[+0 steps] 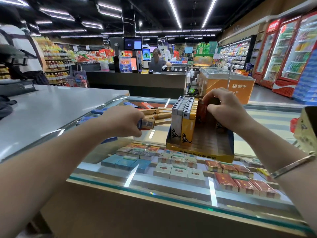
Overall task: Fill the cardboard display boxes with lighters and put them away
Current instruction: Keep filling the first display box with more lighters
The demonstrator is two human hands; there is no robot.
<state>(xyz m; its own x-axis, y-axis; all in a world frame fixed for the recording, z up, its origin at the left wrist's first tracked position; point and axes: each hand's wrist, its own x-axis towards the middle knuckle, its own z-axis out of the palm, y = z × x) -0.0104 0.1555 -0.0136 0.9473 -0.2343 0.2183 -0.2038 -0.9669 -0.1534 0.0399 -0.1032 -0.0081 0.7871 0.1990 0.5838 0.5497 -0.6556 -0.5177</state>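
A yellow cardboard display box [202, 152] stands on the glass counter, right of centre. Rows of white lighters [177, 115] and yellow lighters [188, 124] stand upright in its left part. My right hand [224, 109] is shut on a red lighter [202, 110] and holds it inside the box, beside the yellow row. My left hand [123, 120] is to the left of the box, closed around a few loose lighters [145, 123]. More loose lighters [161, 115], tan, orange and blue, lie on the glass behind it.
The glass counter [120, 184] shows cigarette packs underneath. A grey countertop [51, 109] joins it on the left. Another patterned box [307, 127] sits at the right edge. A checkout desk with a person [157, 60] stands behind, with fridges at the far right.
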